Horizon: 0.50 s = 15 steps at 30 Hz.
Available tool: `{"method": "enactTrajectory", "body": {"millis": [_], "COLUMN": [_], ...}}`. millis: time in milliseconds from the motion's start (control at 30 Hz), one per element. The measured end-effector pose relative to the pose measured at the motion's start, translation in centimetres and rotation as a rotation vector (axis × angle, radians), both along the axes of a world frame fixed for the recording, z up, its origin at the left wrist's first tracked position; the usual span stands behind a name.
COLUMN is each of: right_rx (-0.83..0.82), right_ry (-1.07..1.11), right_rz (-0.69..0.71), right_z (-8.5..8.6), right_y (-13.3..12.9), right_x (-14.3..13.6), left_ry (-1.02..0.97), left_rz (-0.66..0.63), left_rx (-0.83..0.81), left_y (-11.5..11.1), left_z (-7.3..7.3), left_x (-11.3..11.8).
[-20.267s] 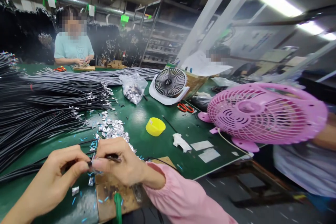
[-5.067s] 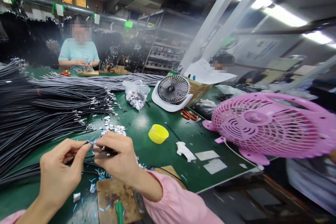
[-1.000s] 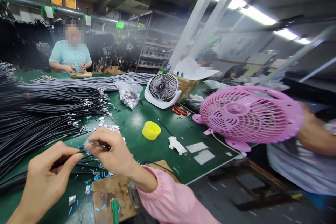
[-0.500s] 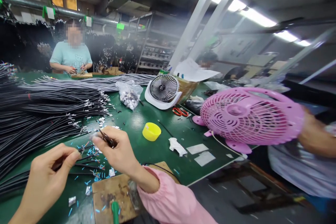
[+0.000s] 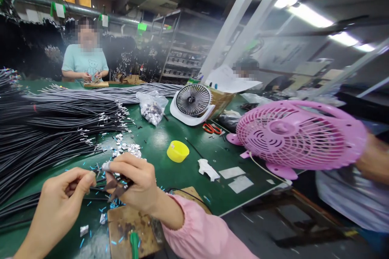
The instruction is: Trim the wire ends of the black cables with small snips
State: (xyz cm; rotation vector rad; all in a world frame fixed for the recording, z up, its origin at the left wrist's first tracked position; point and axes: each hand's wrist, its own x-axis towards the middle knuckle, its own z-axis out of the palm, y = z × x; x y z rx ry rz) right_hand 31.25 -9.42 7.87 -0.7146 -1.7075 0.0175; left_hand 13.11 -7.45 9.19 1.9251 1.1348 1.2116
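My left hand (image 5: 62, 200) is closed in a pinch around the end of a black cable, with thin wires by the fingertips. Just right of it, my right hand (image 5: 138, 180) is closed on a dark tool (image 5: 115, 188), which is partly hidden by the fingers. A whitish wrap covers one fingertip of that hand. Beneath the hands lie black cables (image 5: 21, 206), blue scraps and crumpled foil bits (image 5: 84, 230). A worn wooden block (image 5: 126, 226) with a green-handled item (image 5: 134, 245) on it sits below my right hand.
Bundles of black cables (image 5: 45, 141) cover the left. Beyond are a plastic bag (image 5: 152, 109), a white fan (image 5: 193, 101), a yellow cup (image 5: 178, 151) and orange scissors (image 5: 212, 128). A pink fan (image 5: 291, 135) stands right, beside a person's arm (image 5: 375, 160). Another person (image 5: 86, 62) works across the table.
My right hand has turned, bringing the tool lower and pointing down-left, near my left fingertips. My left hand has barely moved. The whole view has shifted slightly.
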Motion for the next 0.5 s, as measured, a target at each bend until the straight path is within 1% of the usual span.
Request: {"method": "enactTrajectory", "body": {"millis": [100, 167, 267, 300, 400, 500], "right_rx": [0.001, -0.044, -0.173, -0.216, -0.29, -0.265], "right_ry": [-0.039, 0.015, 0.126, 0.138, 0.119, 0.092], "right_rz": [0.08, 0.05, -0.088, -0.106, -0.07, -0.022], "right_z": [-0.2, 0.2, 1.1, 1.4, 1.9, 1.7], "right_y": [-0.3, -0.3, 0.0, 0.0, 0.1, 0.1], "right_x": [-0.1, -0.2, -0.4, -0.4, -0.4, -0.3], "left_ry": [-0.05, -0.063, -0.077, -0.075, -0.053, -0.04], "left_rz": [0.05, 0.058, 0.049, 0.039, 0.018, 0.03], "left_rx": [-0.026, -0.032, -0.014, -0.007, 0.001, 0.024], "left_y": [0.2, 0.2, -0.1, -0.2, -0.5, -0.6], "left_z": [-0.6, -0.6, 0.1, 0.4, 1.1, 1.3], "left_x": [-0.3, -0.3, 0.0, 0.1, 0.4, 0.4]}}
